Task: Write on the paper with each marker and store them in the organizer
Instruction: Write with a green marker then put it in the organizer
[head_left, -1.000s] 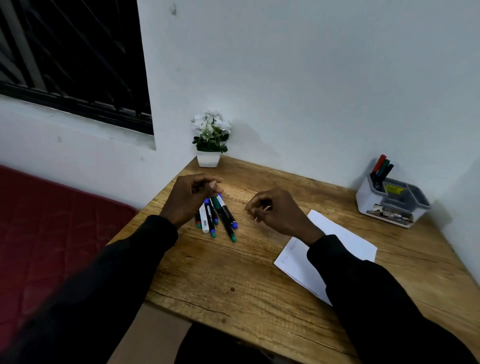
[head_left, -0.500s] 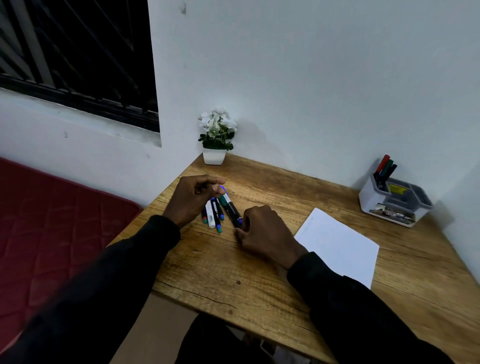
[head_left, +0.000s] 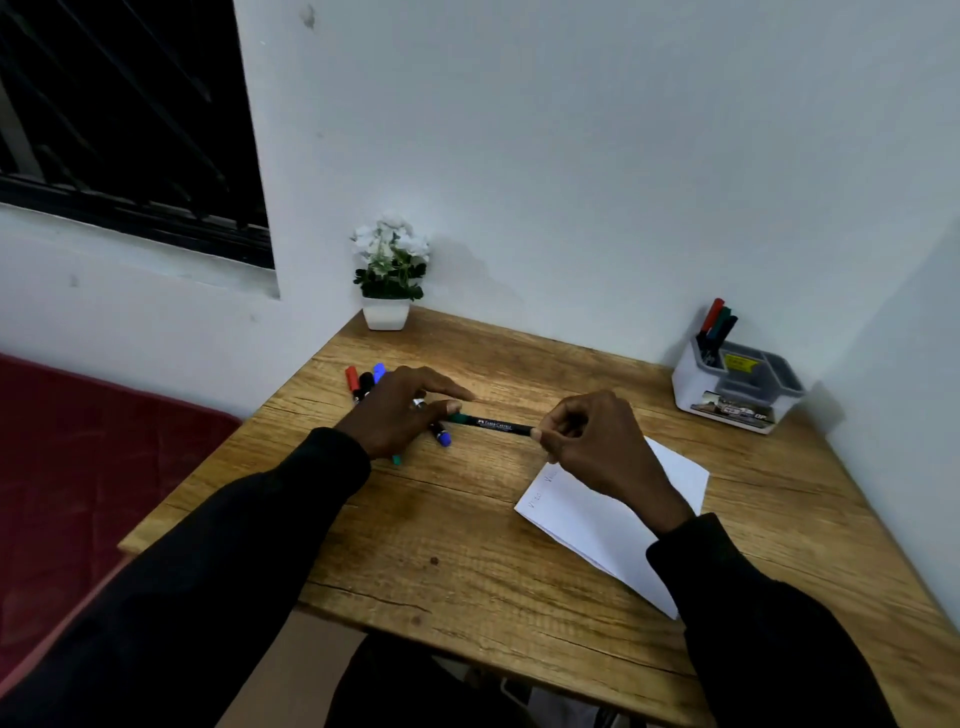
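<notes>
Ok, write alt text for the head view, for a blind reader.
A left hand and right hand hold a green-capped black marker by its ends over a wooden desk. Loose markers lie by the left hand, paper under the right wrist, an organizer at the far right.

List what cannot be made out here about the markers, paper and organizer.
Head view only.
- Loose markers: left hand covers most; count unclear.
- Green marker: its cap end is hidden by that hand.
- Paper: writing too faint and small; right hand covers part.
- Organizer: label too small to read.
</notes>
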